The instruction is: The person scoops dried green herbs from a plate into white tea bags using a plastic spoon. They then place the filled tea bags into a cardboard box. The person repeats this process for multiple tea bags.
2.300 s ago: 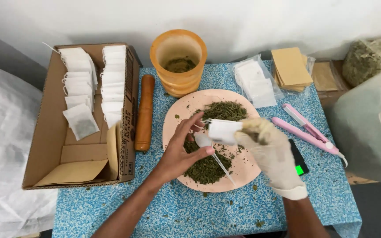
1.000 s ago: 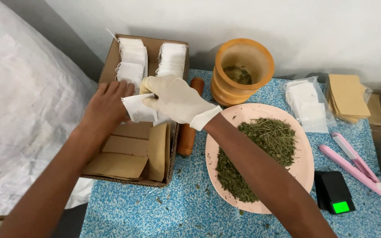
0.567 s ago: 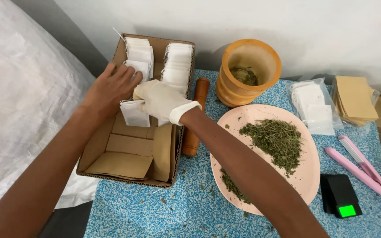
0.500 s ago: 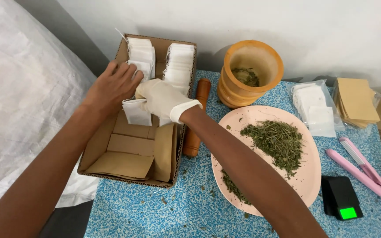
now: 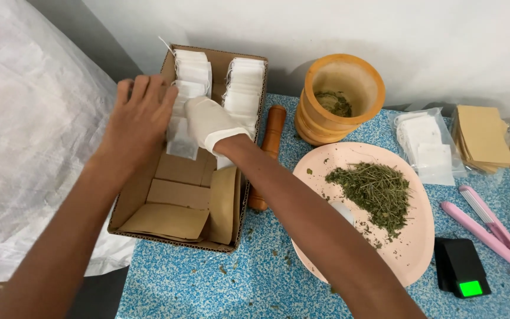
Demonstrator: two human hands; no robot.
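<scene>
Both my hands are inside a brown cardboard box at the left of the table. My bare left hand lies flat against the left row of white filled sachets, fingers spread. My right hand, in a white glove, presses a white sachet into the front of that row. A second row of sachets stands beside it. A pink plate on the right carries a heap of dried green herb.
A wooden pestle lies between box and plate. An orange mortar stands behind the plate. Empty white sachets in plastic, brown paper packets, a pink sealing tool and a small black scale sit at right.
Both hands left the plate and carried the filled sachet over to the box. They have since pushed it down into the left row, and the view has swung left.
</scene>
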